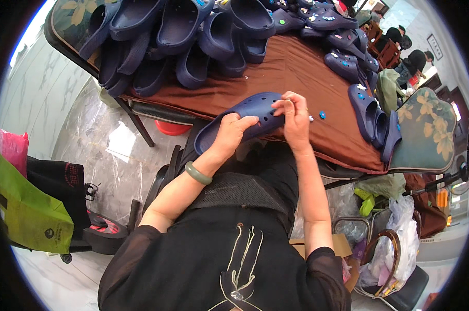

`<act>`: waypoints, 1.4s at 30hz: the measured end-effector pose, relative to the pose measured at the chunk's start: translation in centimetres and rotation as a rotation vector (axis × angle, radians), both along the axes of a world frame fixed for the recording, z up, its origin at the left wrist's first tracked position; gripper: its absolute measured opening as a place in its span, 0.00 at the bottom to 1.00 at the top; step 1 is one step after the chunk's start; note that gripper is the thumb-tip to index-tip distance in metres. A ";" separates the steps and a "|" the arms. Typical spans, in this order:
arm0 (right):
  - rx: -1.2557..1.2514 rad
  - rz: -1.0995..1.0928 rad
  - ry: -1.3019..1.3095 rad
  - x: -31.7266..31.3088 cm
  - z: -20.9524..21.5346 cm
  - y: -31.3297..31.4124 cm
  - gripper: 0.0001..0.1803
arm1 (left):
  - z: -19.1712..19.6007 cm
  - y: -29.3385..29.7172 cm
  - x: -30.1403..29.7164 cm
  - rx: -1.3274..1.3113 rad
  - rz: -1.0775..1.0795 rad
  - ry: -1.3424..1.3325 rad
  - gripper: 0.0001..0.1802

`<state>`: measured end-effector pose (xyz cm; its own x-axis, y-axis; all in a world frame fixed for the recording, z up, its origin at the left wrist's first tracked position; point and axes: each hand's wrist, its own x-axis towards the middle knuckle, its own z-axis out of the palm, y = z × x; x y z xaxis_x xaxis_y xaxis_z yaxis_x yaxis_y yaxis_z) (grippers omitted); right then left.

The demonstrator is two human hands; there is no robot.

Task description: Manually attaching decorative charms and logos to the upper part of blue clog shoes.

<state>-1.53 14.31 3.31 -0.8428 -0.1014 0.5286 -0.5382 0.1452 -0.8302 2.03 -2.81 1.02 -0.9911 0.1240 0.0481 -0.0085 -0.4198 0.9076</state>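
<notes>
A dark blue foam clog point(252, 106) with round holes is held over the near edge of the cloth-covered table. My left hand point(229, 136) grips its side, with the thumb lying across the upper near the holes. At the toe end, my right hand point(296, 123) is closed in a pinch right by the clog's holes; whatever is between those fingertips is too small to make out. Just right of that hand, a small blue shoe charm point(322, 114) and a tiny white piece point(311, 118) lie on the brown cloth point(291, 67).
Plain blue clogs point(185, 23) are heaped at the back left. Clogs with colourful charms point(343, 65) fill the far right, and several more point(366, 111) stand along the right edge. A green bag point(30, 207) is at left; a chair with plastic bags point(398, 243) is at lower right.
</notes>
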 end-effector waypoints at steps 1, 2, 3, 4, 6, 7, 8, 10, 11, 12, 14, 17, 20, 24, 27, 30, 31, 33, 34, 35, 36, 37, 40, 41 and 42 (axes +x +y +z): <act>-0.005 -0.041 -0.002 -0.2 0.2 1.1 0.09 | 0.2 -0.1 0.0 0.000 -0.024 -0.035 0.08; -0.009 -0.081 -0.005 -0.5 0.5 2.5 0.08 | 0.2 -0.1 0.1 0.001 -0.047 -0.070 0.09; 0.007 -0.175 0.014 -1.1 0.5 4.4 0.09 | 0.1 0.1 0.1 0.004 -0.045 -0.070 0.09; 0.023 -0.270 0.034 -2.0 0.1 6.3 0.09 | -0.1 0.5 0.2 0.024 -0.056 -0.059 0.12; 0.202 -0.440 -0.003 -3.4 -0.7 10.5 0.11 | -0.1 1.0 0.3 0.046 -0.069 -0.047 0.16; 0.204 -0.439 -0.004 -3.9 -1.1 11.8 0.11 | 0.1 1.2 0.5 0.126 -0.074 -0.054 0.19; 0.254 -0.479 -0.083 -4.3 -1.4 12.7 0.10 | 0.2 1.3 0.6 0.205 -0.077 -0.062 0.22; 0.305 -0.529 -0.159 -5.1 -2.3 14.7 0.09 | 0.2 1.5 0.2 0.353 -0.133 -0.125 0.22; 0.437 -0.529 -0.106 -5.6 -2.5 15.0 0.11 | 0.1 1.4 -0.1 0.499 -0.180 -0.189 0.22; 0.568 -0.529 -0.052 -6.0 -2.7 15.3 0.12 | -0.2 1.4 -0.5 0.498 -0.179 -0.189 0.22; 0.708 -0.590 0.135 -6.4 -2.8 14.9 0.14 | -0.9 1.2 -1.4 0.630 -0.261 -0.201 0.25; 0.899 -0.525 0.301 -6.2 -2.0 12.4 0.16 | -1.6 0.7 -1.9 0.620 -0.306 -0.158 0.26; 1.084 -0.468 0.298 -5.4 -2.2 9.6 0.13 | -2.1 0.8 -2.3 0.621 -0.292 -0.156 0.26; 1.253 -0.559 0.325 -7.0 -3.8 9.3 0.09 | -2.0 1.0 -2.1 0.647 -0.294 -0.160 0.23; 1.377 -0.635 0.349 -7.6 -3.4 8.6 0.08 | -2.1 0.9 -2.1 0.624 -0.297 -0.164 0.22; 0.831 -0.517 0.242 -7.3 -1.6 6.5 0.08 | -1.9 1.0 -2.0 0.618 -0.287 -0.161 0.21; 0.563 -0.411 0.182 -6.8 -0.9 5.3 0.08 | -2.1 1.0 -2.2 0.624 -0.296 -0.159 0.21; 0.295 -0.305 0.117 -5.5 0.3 3.6 0.08 | -2.4 1.1 -2.3 0.629 -0.309 -0.160 0.21; 0.361 -0.286 0.185 -4.9 0.6 2.9 0.08 | -2.5 1.0 -2.3 0.631 -0.327 -0.165 0.21; 0.430 -0.268 0.261 -4.4 1.0 2.4 0.09 | -2.5 0.9 -2.3 0.637 -0.349 -0.164 0.21; 0.433 -0.266 0.267 -4.1 1.1 2.0 0.09 | -2.4 0.9 -2.2 0.641 -0.348 -0.158 0.21; 0.548 -0.254 0.439 -3.9 1.2 1.7 0.10 | -2.4 0.8 -2.1 0.632 -0.326 -0.157 0.20; 0.788 -0.282 0.699 -2.5 1.5 1.1 0.12 | -2.8 0.9 -2.3 0.616 -0.296 -0.173 0.17; 0.895 -0.344 0.731 -1.9 1.8 0.8 0.12 | -2.9 0.9 -2.3 0.610 -0.289 -0.187 0.15; 1.002 -0.406 0.763 -1.6 2.1 0.7 0.12 | -3.0 0.9 -2.2 0.612 -0.287 -0.187 0.15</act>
<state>-3.15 15.02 5.37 -0.4322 -0.5361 0.7251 -0.5922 0.7752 0.2201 -0.19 -1.91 -2.01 -0.9219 0.3868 0.0243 -0.3283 -0.8128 0.4813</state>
